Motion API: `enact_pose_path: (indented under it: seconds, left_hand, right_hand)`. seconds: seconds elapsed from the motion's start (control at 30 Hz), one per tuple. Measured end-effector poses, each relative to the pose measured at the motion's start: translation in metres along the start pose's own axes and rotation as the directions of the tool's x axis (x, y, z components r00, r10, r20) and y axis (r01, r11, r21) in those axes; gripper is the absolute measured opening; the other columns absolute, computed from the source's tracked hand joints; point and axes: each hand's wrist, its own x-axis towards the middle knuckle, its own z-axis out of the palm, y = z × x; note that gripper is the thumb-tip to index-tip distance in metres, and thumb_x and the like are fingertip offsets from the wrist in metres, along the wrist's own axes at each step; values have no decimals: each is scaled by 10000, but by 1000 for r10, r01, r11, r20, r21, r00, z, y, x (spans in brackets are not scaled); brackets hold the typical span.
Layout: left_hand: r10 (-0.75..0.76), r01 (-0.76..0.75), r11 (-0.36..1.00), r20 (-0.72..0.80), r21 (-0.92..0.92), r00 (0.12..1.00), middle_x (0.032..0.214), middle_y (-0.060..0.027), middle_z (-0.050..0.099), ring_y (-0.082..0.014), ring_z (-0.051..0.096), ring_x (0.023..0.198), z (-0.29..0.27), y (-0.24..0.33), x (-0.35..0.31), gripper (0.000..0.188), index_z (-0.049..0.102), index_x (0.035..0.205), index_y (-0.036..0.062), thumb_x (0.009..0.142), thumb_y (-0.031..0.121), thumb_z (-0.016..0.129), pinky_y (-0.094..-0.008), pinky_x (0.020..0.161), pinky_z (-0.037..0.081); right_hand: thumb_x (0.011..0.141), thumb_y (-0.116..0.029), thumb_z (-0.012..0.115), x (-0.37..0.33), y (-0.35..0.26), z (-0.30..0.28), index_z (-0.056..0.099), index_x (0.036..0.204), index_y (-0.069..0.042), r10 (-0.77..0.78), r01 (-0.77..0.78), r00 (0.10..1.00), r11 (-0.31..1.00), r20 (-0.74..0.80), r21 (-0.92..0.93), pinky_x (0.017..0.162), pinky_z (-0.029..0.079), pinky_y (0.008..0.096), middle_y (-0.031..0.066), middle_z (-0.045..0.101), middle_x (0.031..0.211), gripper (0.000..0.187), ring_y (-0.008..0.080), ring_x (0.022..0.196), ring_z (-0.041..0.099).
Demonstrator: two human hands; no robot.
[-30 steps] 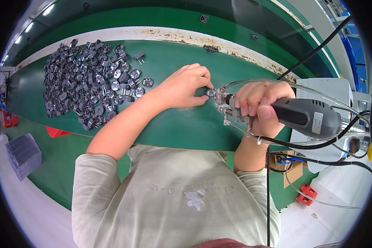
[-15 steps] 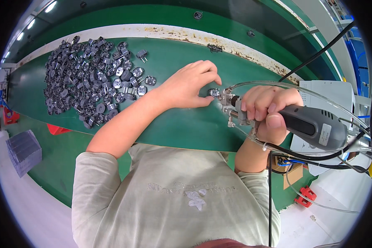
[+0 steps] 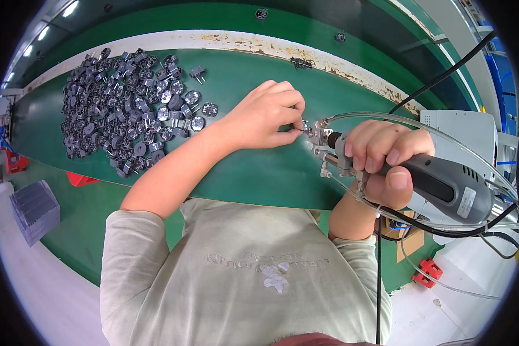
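Observation:
My left hand (image 3: 266, 116) rests on the green belt (image 3: 259, 167) and pinches a small metal part (image 3: 301, 128) between thumb and fingertips. My right hand (image 3: 386, 161) grips a grey powered hand tool (image 3: 444, 187) whose metal tip (image 3: 320, 138) sits right against that small part. Clear tubes and a black cable run from the tool off to the right. A pile of several small round grey parts with pins (image 3: 121, 109) lies on the belt to the far left of my left hand.
A worn white strip (image 3: 225, 41) edges the belt's far side. A grey-white machine box (image 3: 464, 130) stands at the right. A stack of clear trays (image 3: 34, 210) sits at lower left, and red items (image 3: 429, 271) lie on the floor at lower right.
Both hands have shifted slightly right along the belt, staying together, tool tip still at the pinched part. The pile of parts has not moved.

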Motion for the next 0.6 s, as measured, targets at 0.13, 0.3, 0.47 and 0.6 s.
enact_pose_path:
  seconds: [0.13, 0.3, 0.47, 0.6]
  left_hand:
    - [-10, 10, 1000, -7, -22, 1000, 936, -3, 579, -234, 578, 940, 2, -2, 0, 168, 670, 801, 113, 713, 122, 812, -375, 818, 434]
    - [-19, 19, 999, -7, -31, 1000, 945, -7, 578, -237, 577, 940, 3, -3, -1, 169, 669, 813, 114, 728, 130, 814, -377, 826, 435]
    - [-11, 11, 1000, 16, -4, 1000, 964, -11, 582, -238, 575, 945, 4, -5, -2, 184, 669, 829, 117, 727, 146, 819, -376, 833, 435]
    - [-41, 41, 998, 3, -40, 999, 992, -26, 585, -253, 570, 962, -4, 2, 2, 276, 678, 919, 120, 696, 180, 831, -383, 846, 435]
  right_hand:
    - [865, -213, 817, -1, 1, 1, 501, 894, -43, -10, 10, 999, 1000, -36, -6, 546, 516, 389, 82, 568, 664, 360, 191, 525, 543]
    - [860, -225, 822, 0, 0, -2, 500, 895, -42, -12, 12, 1000, 1000, -18, -3, 557, 526, 402, 87, 567, 663, 372, 199, 529, 550]
    - [865, -224, 817, -1, 1, -2, 502, 900, -41, -16, 15, 999, 1000, -39, -10, 559, 527, 401, 85, 567, 666, 366, 196, 543, 556]
    - [868, -204, 813, 1, 0, -6, 503, 907, -41, -14, 14, 1000, 1000, -16, -18, 554, 523, 387, 74, 560, 664, 352, 185, 546, 550]
